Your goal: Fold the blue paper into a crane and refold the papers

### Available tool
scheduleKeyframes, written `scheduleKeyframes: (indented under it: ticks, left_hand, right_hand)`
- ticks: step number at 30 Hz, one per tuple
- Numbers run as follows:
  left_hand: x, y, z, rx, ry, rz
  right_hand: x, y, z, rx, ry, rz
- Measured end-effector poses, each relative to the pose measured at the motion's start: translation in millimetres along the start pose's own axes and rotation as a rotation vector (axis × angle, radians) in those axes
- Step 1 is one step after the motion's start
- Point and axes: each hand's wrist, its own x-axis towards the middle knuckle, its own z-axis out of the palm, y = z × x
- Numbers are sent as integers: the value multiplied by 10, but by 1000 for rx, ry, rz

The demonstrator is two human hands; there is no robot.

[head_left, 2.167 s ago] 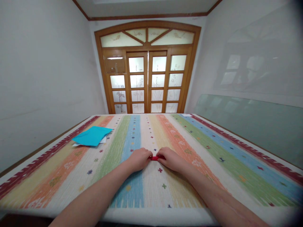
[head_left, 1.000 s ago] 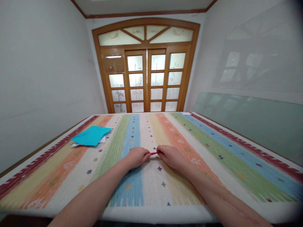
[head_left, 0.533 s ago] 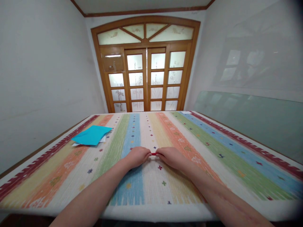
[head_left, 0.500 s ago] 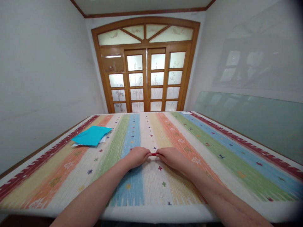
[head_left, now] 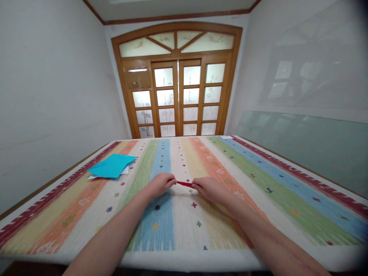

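Right now the left hand (head_left: 160, 183) and right hand (head_left: 209, 189) are each pinching an end of a thin red strip (head_left: 184, 184) — overpulling it could tear it.

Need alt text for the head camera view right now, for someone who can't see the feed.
Two bare hands, left hand and right hand, pinch the ends of a thin red strip just above a striped, multicoloured tablecloth. A blue paper sheet lies to the far left, and a wooden glazed door stands behind.
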Motion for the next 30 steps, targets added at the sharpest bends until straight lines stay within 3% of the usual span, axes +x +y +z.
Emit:
scheduleKeyframes:
  ticks: [7,11,14,16,21,23,26,30]
  left_hand:
    - [28,-126,-74,-162,68,-74]
    - [50,-249,-78,-310,187,-184]
    - [49,-222,-44,-352,256,-203]
    - [32,-115,-10,-318,224,-157]
    - [-45,287,75,-273,-61,-3]
    - [-70,393,107,-317,-120,25]
    - [-90,430,167,-425,-127,-16]
    - [-87,365,256,-500,-137,-144]
  right_hand:
    - [0,62,-20,21,32,17]
    - [5,177,-16,93,74,42]
    - [15,210,-25,177,111,74]
    - [15,180,-40,252,117,90]
    - [-12,0,-83,557,11,66]
    - [-21,-62,-73,614,-22,6]
    - [-24,-119,-2,710,-140,-18]
    - [-23,-139,125,847,-274,53]
